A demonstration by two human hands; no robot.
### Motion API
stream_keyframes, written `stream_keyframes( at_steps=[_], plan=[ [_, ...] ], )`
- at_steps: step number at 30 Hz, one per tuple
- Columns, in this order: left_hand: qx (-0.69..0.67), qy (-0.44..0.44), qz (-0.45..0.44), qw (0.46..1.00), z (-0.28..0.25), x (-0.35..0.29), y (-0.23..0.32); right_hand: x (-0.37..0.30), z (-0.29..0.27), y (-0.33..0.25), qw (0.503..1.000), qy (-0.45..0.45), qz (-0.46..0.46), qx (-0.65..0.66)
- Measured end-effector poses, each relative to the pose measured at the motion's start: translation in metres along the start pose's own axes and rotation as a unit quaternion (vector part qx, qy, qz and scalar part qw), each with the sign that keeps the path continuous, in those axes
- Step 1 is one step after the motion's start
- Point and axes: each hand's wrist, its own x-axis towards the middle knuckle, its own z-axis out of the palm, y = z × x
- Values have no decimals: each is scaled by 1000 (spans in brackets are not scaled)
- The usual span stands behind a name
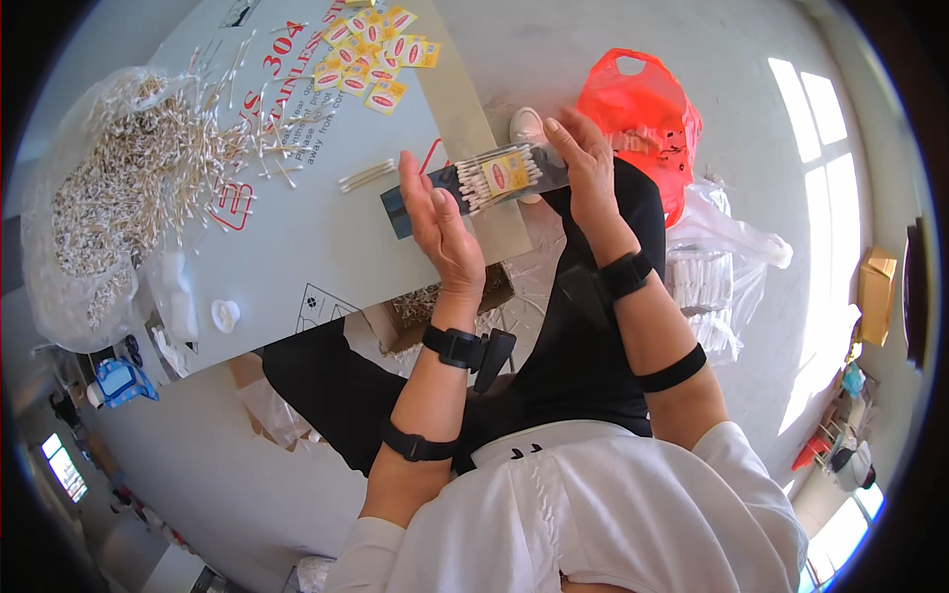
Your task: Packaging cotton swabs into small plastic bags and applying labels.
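Between my hands, at the table's right edge, is a clear plastic packet (542, 176) with cotton swabs (476, 184) lined up inside and a yellow card (508, 174) on them. My right hand (591, 176) closes on the packet's right end. Beside its left part, my left hand (445, 232) is open with fingers stretched and palm turned toward it; whether it touches is unclear. A dark flat strip (395, 212) shows at the packet's left, partly behind my left hand. A few loose cotton swabs (366, 176) lie on the table just left of my fingers.
A heap of cotton swabs (129, 188) spills from a clear bag across the table (297, 237). Yellow cards (381, 59) lie at the far side. Below the near edge stands a cardboard box (494, 289). To the right are a red bag (633, 94) and white packs (700, 282).
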Motion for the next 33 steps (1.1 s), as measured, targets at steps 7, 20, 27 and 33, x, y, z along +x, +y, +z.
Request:
stream_keyframes(
  at_steps=[7,20,27,33],
  plan=[
    [14,-39,-6,999,3,2,2,-11,9,14,964,-55,181,186],
    [-49,-41,-26,998,5,5,-1,-3,6,22,909,-31,272,315],
    [-58,-61,-26,996,7,6,1,-6,5,27,968,-81,189,147],
    [-61,-43,-20,997,10,7,-2,-7,8,21,948,-57,219,225]
  ],
)
